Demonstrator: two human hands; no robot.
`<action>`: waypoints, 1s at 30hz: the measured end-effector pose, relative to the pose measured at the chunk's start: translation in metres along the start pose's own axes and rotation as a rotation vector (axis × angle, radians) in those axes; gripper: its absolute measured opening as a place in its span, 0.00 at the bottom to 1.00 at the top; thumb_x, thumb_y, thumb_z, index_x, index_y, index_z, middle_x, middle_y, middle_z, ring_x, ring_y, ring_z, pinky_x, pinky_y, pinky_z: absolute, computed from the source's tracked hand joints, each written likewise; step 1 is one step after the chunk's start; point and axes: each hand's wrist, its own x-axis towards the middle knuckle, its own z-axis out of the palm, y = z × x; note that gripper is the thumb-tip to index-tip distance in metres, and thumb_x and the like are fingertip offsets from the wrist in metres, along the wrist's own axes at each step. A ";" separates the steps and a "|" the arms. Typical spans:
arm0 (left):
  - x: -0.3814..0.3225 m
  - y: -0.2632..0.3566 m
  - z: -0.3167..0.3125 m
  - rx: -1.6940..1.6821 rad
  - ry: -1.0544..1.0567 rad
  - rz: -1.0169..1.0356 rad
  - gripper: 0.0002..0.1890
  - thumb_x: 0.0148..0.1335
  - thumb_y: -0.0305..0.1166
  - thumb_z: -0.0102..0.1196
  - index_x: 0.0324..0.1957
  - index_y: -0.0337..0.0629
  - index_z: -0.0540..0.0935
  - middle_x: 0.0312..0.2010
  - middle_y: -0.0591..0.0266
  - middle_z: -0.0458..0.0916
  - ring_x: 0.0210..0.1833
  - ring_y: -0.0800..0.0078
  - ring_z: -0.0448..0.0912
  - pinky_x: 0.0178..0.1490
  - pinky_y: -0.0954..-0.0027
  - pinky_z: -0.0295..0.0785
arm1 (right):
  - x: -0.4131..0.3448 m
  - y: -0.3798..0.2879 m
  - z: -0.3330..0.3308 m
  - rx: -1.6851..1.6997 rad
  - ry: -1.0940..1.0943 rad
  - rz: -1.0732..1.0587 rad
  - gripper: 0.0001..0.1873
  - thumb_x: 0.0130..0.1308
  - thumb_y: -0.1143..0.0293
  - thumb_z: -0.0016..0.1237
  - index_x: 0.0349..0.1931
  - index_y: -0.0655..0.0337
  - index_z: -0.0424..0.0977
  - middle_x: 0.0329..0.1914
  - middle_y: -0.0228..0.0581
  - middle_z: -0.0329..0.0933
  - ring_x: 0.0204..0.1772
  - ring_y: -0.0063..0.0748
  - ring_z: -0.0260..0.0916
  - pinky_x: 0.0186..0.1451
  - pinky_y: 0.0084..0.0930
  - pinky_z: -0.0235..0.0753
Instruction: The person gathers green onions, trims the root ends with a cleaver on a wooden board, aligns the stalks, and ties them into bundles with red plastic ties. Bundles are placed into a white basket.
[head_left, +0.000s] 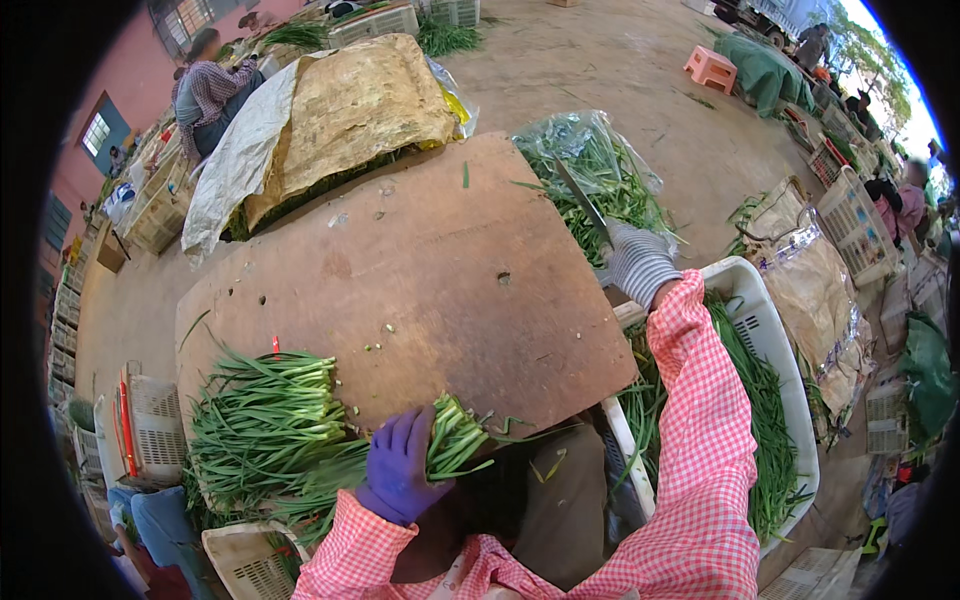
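Observation:
My left hand (405, 465), in a purple glove, is closed around a bunch of green garlic chives (456, 435) at the near edge of a wooden board (420, 277). The cut pale ends point right, past my fingers. To the left, a larger pile of garlic chives (262, 427) lies on the board, its pale ends also facing right. My right hand (640, 257), in a grey striped glove, grips a long-bladed knife (581, 196) beyond the board's right edge. The blade points up and away from me, over loose leaves; the handle is hidden in my fist.
A white plastic crate (796, 450) of long greens stands under my right forearm. Beyond the board's right edge lies a clear plastic bag (600, 135) over leaves. Brown sacking (367, 112) covers a heap at the far side. A person (214, 90) sits at the upper left.

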 end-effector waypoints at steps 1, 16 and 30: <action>-0.001 -0.001 0.001 0.006 0.010 -0.001 0.49 0.26 0.37 0.68 0.58 0.35 0.65 0.51 0.47 0.70 0.52 0.51 0.68 0.57 0.56 0.63 | -0.008 -0.005 -0.001 0.095 -0.017 0.013 0.16 0.59 0.64 0.45 0.44 0.63 0.71 0.32 0.55 0.77 0.38 0.52 0.76 0.42 0.42 0.74; -0.008 0.014 -0.015 0.142 0.098 0.008 0.48 0.32 0.43 0.68 0.59 0.36 0.64 0.55 0.42 0.64 0.56 0.45 0.63 0.61 0.51 0.59 | -0.063 -0.079 0.039 -0.001 -0.049 -0.207 0.16 0.62 0.58 0.41 0.42 0.59 0.74 0.37 0.52 0.76 0.43 0.51 0.74 0.47 0.42 0.72; -0.132 0.042 0.103 -2.220 0.220 -0.996 0.37 0.60 0.53 0.50 0.64 0.38 0.58 0.62 0.51 0.62 0.66 0.58 0.60 0.69 0.55 0.52 | -0.117 -0.255 0.069 -0.118 -0.455 -0.720 0.30 0.58 0.41 0.43 0.41 0.63 0.75 0.38 0.52 0.76 0.43 0.53 0.74 0.45 0.42 0.73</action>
